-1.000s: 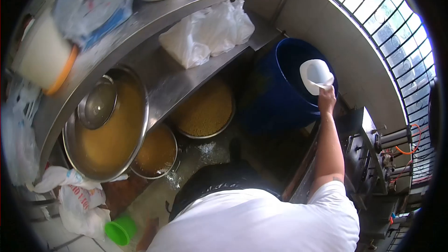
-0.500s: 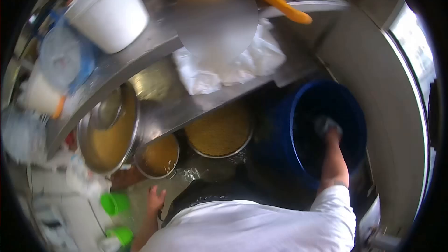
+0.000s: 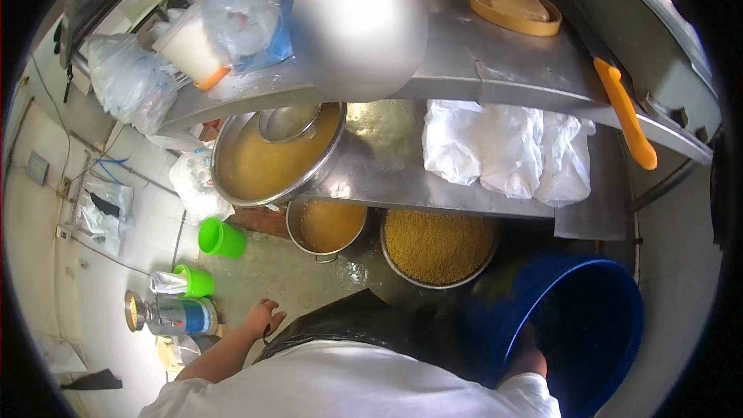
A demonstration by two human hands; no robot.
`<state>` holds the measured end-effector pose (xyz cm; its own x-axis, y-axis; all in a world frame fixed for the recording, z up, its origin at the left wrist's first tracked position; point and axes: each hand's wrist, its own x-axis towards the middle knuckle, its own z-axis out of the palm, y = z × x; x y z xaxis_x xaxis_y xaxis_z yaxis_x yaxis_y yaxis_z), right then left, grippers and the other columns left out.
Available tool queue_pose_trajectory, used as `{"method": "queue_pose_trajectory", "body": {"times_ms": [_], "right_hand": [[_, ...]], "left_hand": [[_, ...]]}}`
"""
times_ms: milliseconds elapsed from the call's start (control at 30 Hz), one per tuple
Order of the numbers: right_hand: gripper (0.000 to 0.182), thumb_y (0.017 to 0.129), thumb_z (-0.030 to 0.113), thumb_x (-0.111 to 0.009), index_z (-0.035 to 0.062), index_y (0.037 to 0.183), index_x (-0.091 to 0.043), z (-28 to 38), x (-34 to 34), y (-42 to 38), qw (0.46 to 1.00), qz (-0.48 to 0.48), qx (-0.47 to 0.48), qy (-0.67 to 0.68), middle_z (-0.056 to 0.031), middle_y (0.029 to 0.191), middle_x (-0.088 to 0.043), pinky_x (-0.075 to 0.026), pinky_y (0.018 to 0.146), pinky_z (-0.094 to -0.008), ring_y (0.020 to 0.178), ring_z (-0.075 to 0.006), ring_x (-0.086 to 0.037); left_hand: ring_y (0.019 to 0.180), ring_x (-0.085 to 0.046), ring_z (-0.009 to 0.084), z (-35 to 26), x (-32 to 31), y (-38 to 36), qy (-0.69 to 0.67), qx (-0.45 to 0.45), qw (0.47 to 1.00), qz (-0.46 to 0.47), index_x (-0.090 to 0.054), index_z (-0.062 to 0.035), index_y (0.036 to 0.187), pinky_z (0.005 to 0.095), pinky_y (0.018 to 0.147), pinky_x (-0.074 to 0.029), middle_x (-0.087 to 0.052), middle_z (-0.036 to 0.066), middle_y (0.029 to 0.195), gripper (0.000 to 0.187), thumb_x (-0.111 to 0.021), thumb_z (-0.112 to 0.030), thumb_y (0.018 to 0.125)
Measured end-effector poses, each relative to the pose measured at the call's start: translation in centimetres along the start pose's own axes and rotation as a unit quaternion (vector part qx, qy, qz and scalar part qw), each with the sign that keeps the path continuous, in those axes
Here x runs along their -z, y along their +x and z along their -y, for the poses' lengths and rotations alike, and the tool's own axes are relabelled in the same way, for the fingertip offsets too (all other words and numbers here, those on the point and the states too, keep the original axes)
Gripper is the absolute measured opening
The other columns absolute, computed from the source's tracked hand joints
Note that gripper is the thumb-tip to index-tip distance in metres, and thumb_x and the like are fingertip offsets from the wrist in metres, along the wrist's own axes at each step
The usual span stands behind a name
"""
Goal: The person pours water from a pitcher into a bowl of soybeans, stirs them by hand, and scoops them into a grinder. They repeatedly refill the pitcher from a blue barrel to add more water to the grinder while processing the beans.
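My left hand (image 3: pixel 267 317) hangs low at my side, fingers loosely apart, holding nothing. Closest to it are a pot of cloudy yellowish liquid (image 3: pixel 333 226) and a large round pan of yellow grains (image 3: pixel 439 248), both on the floor. My right forearm (image 3: pixel 528 356) reaches down into a big blue barrel (image 3: pixel 619 294). The barrel's near rim hides my right hand, and its inside is too dark to make out.
A wide metal basin (image 3: pixel 232 186) of yellowish liquid and several white plastic bags (image 3: pixel 507 151) are on the lower metal shelf. Above lie an orange-handled tool (image 3: pixel 625 112) and a round wooden-rimmed item (image 3: pixel 515 9). Green buckets (image 3: pixel 220 238) stand at left.
The view has swung, bringing more of the left wall and floor into sight. My right hand, earlier visible inside the barrel with a blurred greyish thing, is now hidden. My left hand stays low.
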<state>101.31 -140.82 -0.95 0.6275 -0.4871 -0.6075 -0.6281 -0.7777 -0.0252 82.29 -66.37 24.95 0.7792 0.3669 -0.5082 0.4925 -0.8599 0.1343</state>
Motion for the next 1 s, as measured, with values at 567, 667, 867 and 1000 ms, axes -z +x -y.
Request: {"method": "queue_pose_trajectory", "body": {"times_ms": [567,667,867,1000], "right_hand": [[0.034,0.102,0.022,-0.064,0.0007,0.129,-0.064,-2.8,8.7,-1.8,0.857,-0.391,0.155,0.299,-0.0135,0.114,-0.072,-0.061,0.085,-0.0435,0.1,-0.0324,-0.072],[0.03,0.102,0.024,-0.065,0.0013,0.121,-0.069,-0.2,13.6,-9.3,0.826,-0.523,0.077,0.196,-0.0143,0.108,-0.073,-0.06,0.083,-0.0422,0.097,-0.0315,-0.072],[0.027,0.102,0.027,-0.066,0.0024,0.105,-0.077,7.9,16.9,-28.0,0.694,-0.714,0.031,0.087,-0.016,0.097,-0.076,-0.058,0.079,-0.0396,0.09,-0.0296,-0.074],[0.01,0.097,0.014,-0.071,0.0038,0.096,-0.072,17.1,15.8,-41.9,0.639,-0.721,0.256,0.075,-0.013,0.085,-0.072,-0.057,0.068,-0.0389,0.076,-0.0266,-0.069]], "left_hand": [[0.105,-0.07,0.0441,0.2,0.6,5.3,-0.204,-0.205,0.949,-0.128,-0.07,-0.002,0.123,0.0512,0.092,-0.057,-0.073,0.024,0.116,0.047,-0.063,-0.044,0.104],[0.105,-0.071,0.0437,5.5,-0.3,4.1,-0.24,-0.197,0.945,-0.103,-0.07,-0.0021,0.123,0.051,0.091,-0.057,-0.073,0.024,0.115,0.047,-0.063,-0.045,0.104],[0.099,-0.068,0.0497,20.0,-4.1,2.4,-0.248,-0.152,0.949,-0.121,-0.07,-0.001,0.106,0.0572,0.089,-0.055,-0.071,0.028,0.103,0.044,-0.059,-0.043,0.106],[0.092,-0.069,0.0515,27.3,-4.4,-0.6,-0.26,-0.116,0.946,-0.155,-0.071,0.0004,0.1,0.06,0.085,-0.054,-0.071,0.03,0.094,0.045,-0.058,-0.042,0.105]]}}
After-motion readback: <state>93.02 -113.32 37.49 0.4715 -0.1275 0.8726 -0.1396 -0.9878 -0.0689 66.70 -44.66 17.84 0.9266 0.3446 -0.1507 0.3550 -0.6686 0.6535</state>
